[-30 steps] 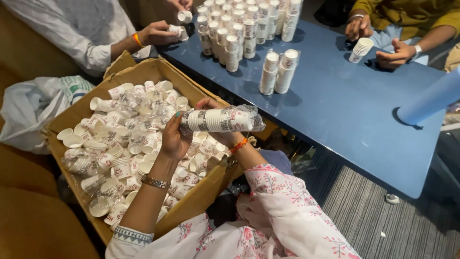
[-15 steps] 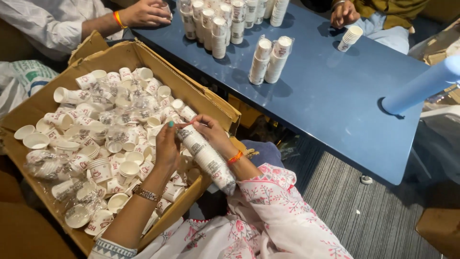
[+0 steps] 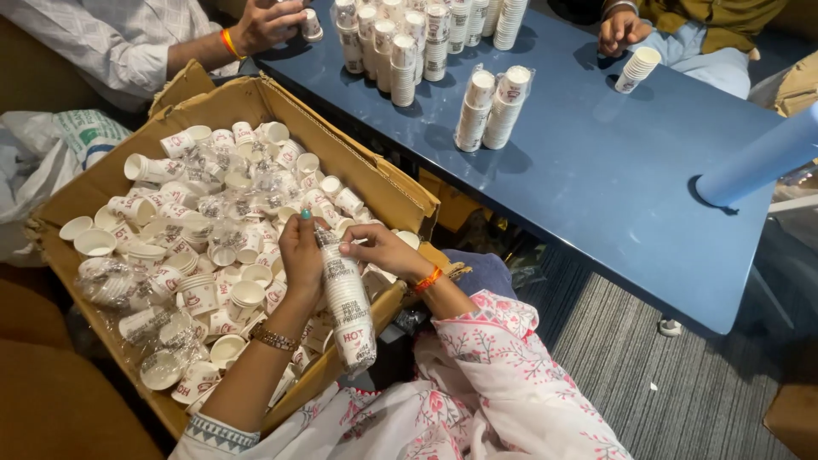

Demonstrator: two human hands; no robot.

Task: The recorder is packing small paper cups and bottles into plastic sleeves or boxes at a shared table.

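While the left hand (image 3: 302, 255) wraps round the upper part of a plastic-sleeved stack of paper cups (image 3: 348, 302), fingers closed on it, the right hand (image 3: 383, 251) pinches at the sleeve's top end w/ fingertips, just beside the left. Stack's long axis runs near-upright, tilted a bit, top toward the hands, bottom hanging free near the person's lap, over the front edge of the cardboard box (image 3: 375, 183). Both hands touch it; left carries it, right sits at the top. Box is full of loose paper cups (image 3: 204, 247). Beyond, wrapped cup stacks (image 3: 490, 106) stand on the blue table (image 3: 613, 196); other people's hands at far edge.
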